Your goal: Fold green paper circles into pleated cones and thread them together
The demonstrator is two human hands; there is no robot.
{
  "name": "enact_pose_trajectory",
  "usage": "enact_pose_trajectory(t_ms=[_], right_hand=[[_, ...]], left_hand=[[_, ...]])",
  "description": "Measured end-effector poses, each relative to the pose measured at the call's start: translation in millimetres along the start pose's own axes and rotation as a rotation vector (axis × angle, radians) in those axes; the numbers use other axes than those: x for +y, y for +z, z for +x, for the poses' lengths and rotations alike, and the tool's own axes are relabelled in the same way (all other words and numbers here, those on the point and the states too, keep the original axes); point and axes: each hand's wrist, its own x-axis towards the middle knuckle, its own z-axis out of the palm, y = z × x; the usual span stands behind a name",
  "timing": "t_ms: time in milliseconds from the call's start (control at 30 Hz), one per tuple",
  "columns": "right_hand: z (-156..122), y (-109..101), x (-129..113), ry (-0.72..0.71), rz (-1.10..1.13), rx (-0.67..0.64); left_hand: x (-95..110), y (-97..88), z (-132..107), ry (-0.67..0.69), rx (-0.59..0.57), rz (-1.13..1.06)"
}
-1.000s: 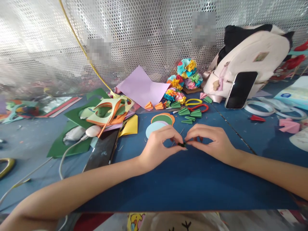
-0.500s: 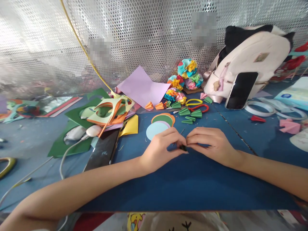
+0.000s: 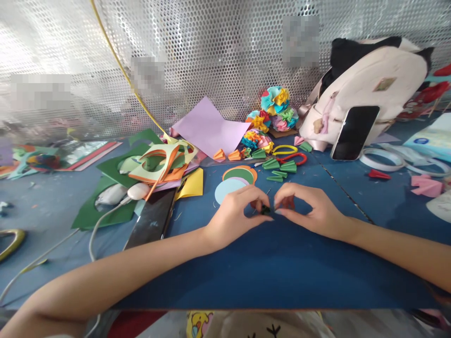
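Note:
Above the blue table (image 3: 282,272), my left hand (image 3: 234,216) is closed, pinching a small dark green folded paper piece (image 3: 265,210), mostly hidden by the fingers. Just to its right, my right hand (image 3: 310,209) has thumb and index fingertip brought together close to the piece; whatever they hold is too small to make out. Behind my left hand lies a stack of paper circles, with a light blue circle (image 3: 229,188) on top and green and orange ones beneath. Several folded green paper pieces (image 3: 276,174) lie beyond my hands.
Red-handled scissors (image 3: 299,159), orange folded pieces (image 3: 235,155) and colourful paper balls (image 3: 275,101) sit at the back. Left are cut paper scraps (image 3: 158,162), a dark phone-like slab (image 3: 151,218) and a white cable (image 3: 92,239). Right are a backpack (image 3: 373,84), a phone (image 3: 355,133) and tape rolls (image 3: 382,159).
My right fingertips have drawn slightly apart from my left ones, and the right thumb and index now form a rounder loop. The dark green piece stays in my left hand.

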Motion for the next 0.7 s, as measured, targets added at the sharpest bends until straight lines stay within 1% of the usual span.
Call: enact_pose_trajectory(t_ms=[100, 167, 333, 500, 600, 633, 700], right_hand=[[-0.1, 0.7, 1.7, -0.013, -0.048, -0.068], [0.7, 1.5, 2.6, -0.011, -0.073, -0.072], [2.0, 1.9, 3.3, -0.058, -0.110, -0.037], [1.6, 0.7, -0.4, -0.084, -0.123, -0.015], [-0.3, 1.3, -2.1, -0.075, -0.124, -0.018], [-1.5, 1.9, -2.2, -0.063, -0.114, -0.004], [-4.8, 3.3, -2.3, -0.049, -0.071, 0.071]], left_hand=[[-1.0, 1.0, -0.5, -0.028, -0.015, -0.033], [-0.2, 2.3, -1.2, -0.041, -0.025, -0.061], [3.6, 4.4, -2.2, -0.057, -0.039, -0.076], [4.6, 1.6, 0.3, -0.035, 0.029, -0.070], [5.3, 0.1, 2.1, -0.058, 0.016, -0.119], [5.7, -0.4, 2.7, -0.068, 0.001, -0.136], [6.4, -1.7, 3.8, -0.082, -0.013, -0.147]])
